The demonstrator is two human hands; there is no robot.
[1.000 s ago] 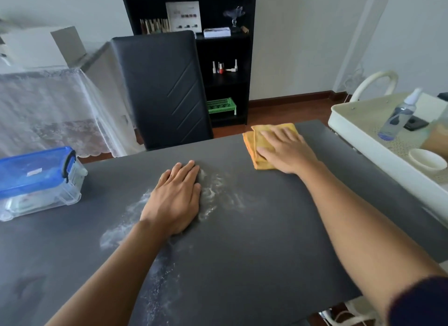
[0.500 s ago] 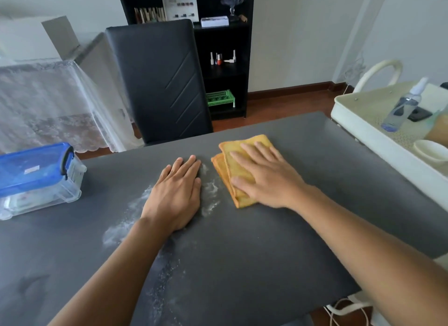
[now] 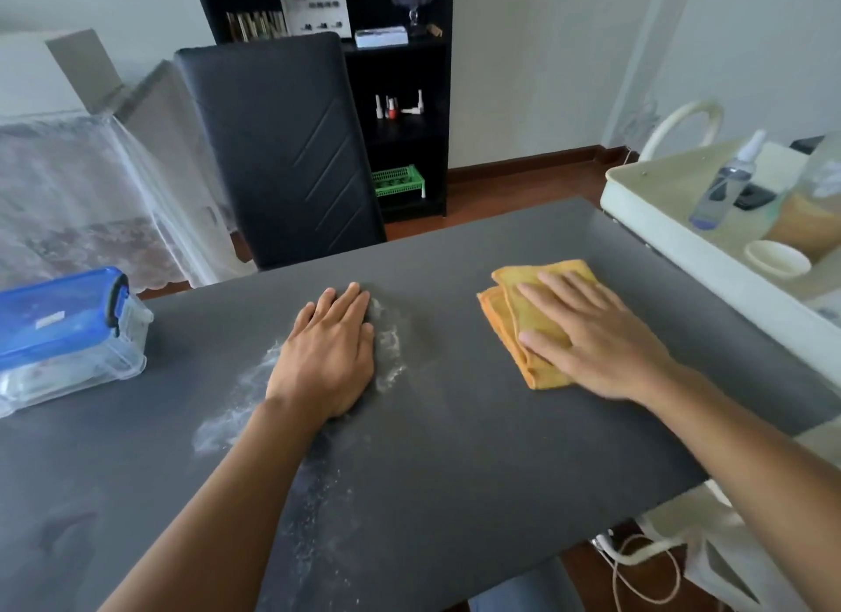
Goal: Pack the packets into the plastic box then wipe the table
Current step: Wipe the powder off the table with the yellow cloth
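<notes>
A folded yellow cloth [image 3: 512,293] lies on the dark grey table [image 3: 455,452], right of centre. My right hand [image 3: 591,334] presses flat on it, fingers spread. My left hand [image 3: 327,356] rests palm down on the table's middle, holding nothing. White powder [image 3: 236,406] streaks the surface around and below that hand. The clear plastic box [image 3: 68,343] with a shut blue lid stands at the table's left edge; what it holds is hard to make out.
A black chair [image 3: 282,151] stands behind the table's far edge. A cream trolley [image 3: 682,242] at the right carries a spray bottle [image 3: 723,183] and a small bowl [image 3: 778,258]. A black shelf [image 3: 400,92] stands by the wall. Cables [image 3: 637,566] lie on the floor.
My right hand slid the cloth left toward the powder, then back right across the table. My left hand stayed flat in place.
</notes>
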